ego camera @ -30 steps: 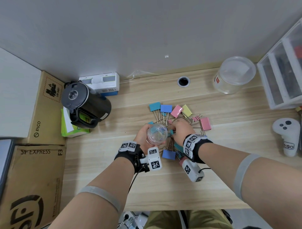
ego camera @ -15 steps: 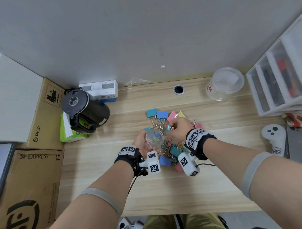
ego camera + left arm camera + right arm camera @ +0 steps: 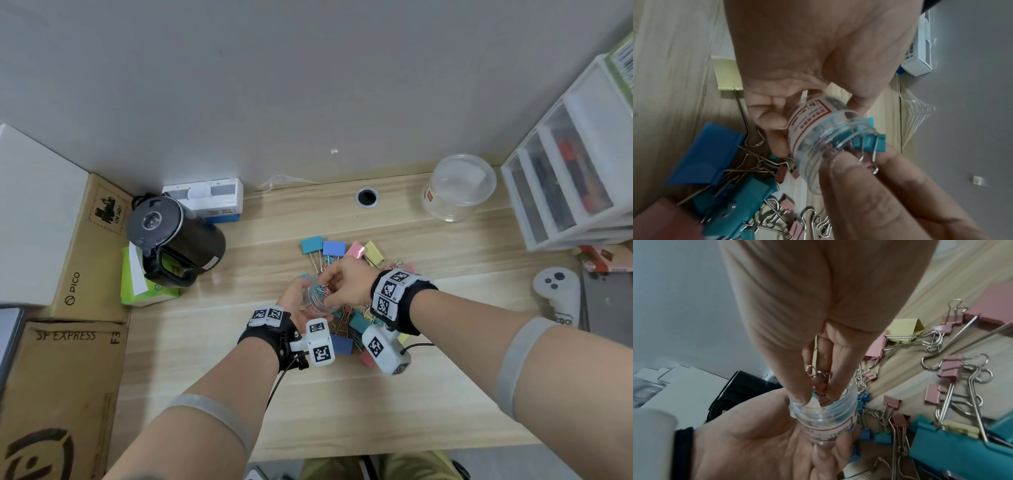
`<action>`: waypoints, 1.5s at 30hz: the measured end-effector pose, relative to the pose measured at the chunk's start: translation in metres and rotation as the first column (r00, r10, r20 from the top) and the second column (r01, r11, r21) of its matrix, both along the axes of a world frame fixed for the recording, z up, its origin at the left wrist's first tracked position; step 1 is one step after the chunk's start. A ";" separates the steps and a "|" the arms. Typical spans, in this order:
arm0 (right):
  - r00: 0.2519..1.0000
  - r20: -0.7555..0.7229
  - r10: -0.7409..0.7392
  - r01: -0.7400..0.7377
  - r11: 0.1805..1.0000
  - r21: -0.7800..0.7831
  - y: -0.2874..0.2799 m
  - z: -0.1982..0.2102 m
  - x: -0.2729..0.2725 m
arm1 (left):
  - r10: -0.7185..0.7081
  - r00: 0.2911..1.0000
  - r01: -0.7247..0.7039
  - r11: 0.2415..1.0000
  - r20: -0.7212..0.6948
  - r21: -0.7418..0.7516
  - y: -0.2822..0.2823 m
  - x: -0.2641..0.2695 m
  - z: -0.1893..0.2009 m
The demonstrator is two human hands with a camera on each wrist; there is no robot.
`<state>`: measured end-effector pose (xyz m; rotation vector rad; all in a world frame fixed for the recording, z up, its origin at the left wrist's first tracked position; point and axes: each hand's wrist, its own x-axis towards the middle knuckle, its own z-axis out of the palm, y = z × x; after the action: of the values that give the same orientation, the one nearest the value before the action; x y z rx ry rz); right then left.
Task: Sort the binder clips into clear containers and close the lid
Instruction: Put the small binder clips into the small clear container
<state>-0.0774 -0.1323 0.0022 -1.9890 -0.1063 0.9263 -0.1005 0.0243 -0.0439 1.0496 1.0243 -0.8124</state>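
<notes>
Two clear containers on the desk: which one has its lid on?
The large clear tub by the back wall, lidded and untouched. The small jar in the left hand is open, taking clips.

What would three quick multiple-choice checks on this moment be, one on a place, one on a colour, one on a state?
1. Where is the small clear jar?
A. held in the left hand
B. standing by the kettle
C. inside the drawer unit

2. What colour is the small clip pinched by the right hand at the jar's mouth?
A. yellow
B. pink
C. black

3. What state is the large clear tub at the desk's far edge in?
A. lidded
B. lying on its side
C. held in a hand

Key: 1 A, the fingers curl round its label; 2 B, pink shows between the fingertips; 3 A, a clear lid covers its top.
</notes>
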 end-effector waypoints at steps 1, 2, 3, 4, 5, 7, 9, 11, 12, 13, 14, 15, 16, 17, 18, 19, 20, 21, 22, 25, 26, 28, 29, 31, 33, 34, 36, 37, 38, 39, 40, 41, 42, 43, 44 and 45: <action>1.000 -0.013 0.002 -0.002 1.000 0.005 -0.001 0.001 -0.001 | 0.010 1.000 -0.010 1.000 0.000 0.008 0.000 -0.001 0.000; 1.000 -0.028 0.005 -0.005 1.000 0.013 -0.002 0.001 -0.001 | 0.015 1.000 -0.015 1.000 0.003 0.007 0.001 -0.001 -0.001; 0.999 -0.043 0.011 -0.011 1.000 0.014 -0.003 0.002 -0.001 | 0.018 1.000 -0.018 1.000 0.005 0.008 0.001 -0.002 -0.002; 0.998 -0.054 0.017 -0.016 1.000 0.011 -0.003 0.003 -0.001 | 0.017 1.000 -0.017 1.000 0.008 0.008 0.002 -0.002 -0.003; 0.998 -0.058 0.017 -0.016 1.000 0.017 -0.003 0.004 -0.002 | 0.014 1.000 -0.014 1.000 0.009 0.011 0.002 -0.002 -0.004; 0.998 -0.063 -0.002 0.005 0.999 0.046 -0.002 0.004 -0.002 | 0.015 1.000 -0.015 1.000 0.016 -0.001 0.003 -0.002 -0.005; 0.994 -0.095 -0.046 0.055 0.994 0.094 -0.002 0.004 0.000 | 0.013 1.000 -0.013 1.000 0.019 -0.024 0.006 -0.002 -0.006; 0.983 -0.157 -0.099 0.124 0.979 0.160 -0.004 0.004 0.003 | 0.012 1.000 -0.011 0.999 0.022 -0.053 0.008 -0.002 -0.006; 0.976 -0.174 -0.128 0.159 0.970 0.182 -0.006 0.006 0.006 | 0.014 1.000 -0.012 0.998 0.024 -0.061 0.010 -0.002 -0.005; 0.972 -0.176 -0.153 0.187 0.963 0.196 -0.008 0.006 0.008 | 0.012 1.000 -0.010 0.998 0.026 -0.067 0.011 -0.002 -0.005; 0.968 -0.182 -0.174 0.210 0.956 0.206 -0.010 0.005 0.010 | 0.011 1.000 -0.009 0.997 0.027 -0.072 0.012 -0.003 -0.004; 0.964 -0.193 -0.182 0.222 0.951 0.213 -0.012 0.005 0.012 | 0.016 1.000 -0.014 0.997 0.026 -0.073 0.012 -0.003 -0.003; 0.959 -0.212 -0.186 0.232 0.949 0.214 -0.012 0.005 0.013 | 0.025 0.999 -0.023 0.997 0.023 -0.072 0.013 -0.004 -0.003; 0.960 -0.215 -0.179 0.224 0.952 0.210 -0.012 0.004 0.012 | 0.027 0.999 -0.026 0.997 0.021 -0.071 0.013 -0.004 -0.003; 0.966 -0.199 -0.166 0.206 0.958 0.201 -0.011 0.004 0.012 | 0.024 1.000 -0.023 0.997 0.016 -0.077 0.012 -0.004 -0.002; 0.975 -0.167 -0.148 0.179 0.966 0.186 -0.010 0.003 0.011 | 0.018 1.000 -0.017 0.997 0.011 -0.070 0.011 -0.004 -0.001; 0.981 -0.138 -0.135 0.158 0.972 0.172 -0.008 0.003 0.010 | 0.015 1.000 -0.014 0.998 0.004 -0.067 0.009 -0.004 -0.001; 0.985 -0.117 -0.125 0.143 0.978 0.155 -0.006 0.003 0.008 | 0.009 1.000 -0.009 0.998 -0.001 -0.065 0.008 -0.003 0.000; 0.988 -0.106 -0.111 0.126 0.982 0.141 -0.004 0.004 0.008 | 0.008 1.000 -0.008 0.998 -0.002 -0.069 0.007 -0.003 0.001; 0.989 -0.124 -0.076 0.091 0.988 0.126 -0.002 0.004 0.007 | -0.003 1.000 0.004 0.998 0.005 -0.067 0.006 -0.002 0.001; 0.988 -0.137 -0.074 0.092 0.987 0.132 -0.002 0.005 0.007 | -0.008 1.000 0.008 0.997 0.005 -0.070 0.006 -0.002 0.002; 0.988 -0.135 -0.074 0.093 0.986 0.142 -0.003 0.005 0.006 | -0.009 1.000 0.009 0.998 -0.002 -0.069 0.007 -0.002 0.003; 0.989 -0.127 -0.072 0.090 0.986 0.140 -0.003 0.005 0.006 | -0.007 1.000 0.007 0.998 -0.004 -0.067 0.008 -0.002 0.003; 0.991 -0.110 -0.076 0.090 0.987 0.130 -0.003 0.006 0.007 | -0.011 1.000 0.011 0.998 -0.003 -0.068 0.009 -0.002 0.004; 0.992 -0.085 -0.098 0.107 0.988 0.108 -0.003 0.006 0.006 | -0.016 1.000 0.016 0.998 0.004 -0.068 0.008 -0.001 0.005; 0.992 -0.067 -0.109 0.115 0.989 0.090 -0.002 0.007 0.006 | -0.017 1.000 0.017 0.998 0.007 -0.068 0.007 -0.001 0.005; 0.992 -0.027 -0.121 0.123 0.990 0.067 0.000 0.007 0.005 | -0.007 1.000 0.008 0.998 0.006 -0.062 0.006 -0.002 0.007; 0.992 -0.010 -0.123 0.124 0.990 0.062 0.001 0.008 0.004 | -0.001 1.000 0.001 0.998 0.003 -0.060 0.006 -0.002 0.007; 0.993 0.011 -0.120 0.120 0.991 0.055 0.002 0.008 0.004 | 0.004 1.000 -0.003 0.998 0.001 -0.061 0.006 -0.003 0.008; 0.993 0.035 -0.116 0.114 0.992 0.045 0.002 0.007 0.004 | 0.003 1.000 -0.003 0.998 0.001 -0.062 0.006 -0.003 0.009; 0.992 0.065 -0.109 0.107 0.994 0.037 0.002 0.007 0.004 | 0.002 1.000 -0.002 0.998 0.003 -0.062 0.006 -0.003 0.011; 0.990 0.094 -0.110 0.108 0.994 0.030 0.002 0.005 0.005 | -0.001 1.000 0.001 0.998 0.005 -0.060 0.007 -0.003 0.013; 0.986 0.113 -0.122 0.120 0.992 0.026 0.001 0.004 0.006 | -0.009 1.000 0.010 0.998 0.006 -0.056 0.009 -0.003 0.014; 0.982 0.121 -0.146 0.144 0.989 0.026 0.000 0.002 0.007 | -0.021 1.000 0.021 0.998 0.006 -0.055 0.011 -0.003 0.016; 0.977 0.122 -0.177 0.175 0.984 0.026 -0.002 0.000 0.009 | -0.038 0.999 0.038 0.998 0.004 -0.049 0.014 -0.004 0.017; 0.972 0.131 -0.195 0.197 0.980 0.003 -0.005 -0.002 0.011 | -0.049 0.999 0.049 0.998 0.002 -0.040 0.016 -0.004 0.018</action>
<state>-0.0667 -0.1374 0.0003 -2.0269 0.0217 0.6714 -0.1049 0.0405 -0.0259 1.0439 0.9808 -0.8686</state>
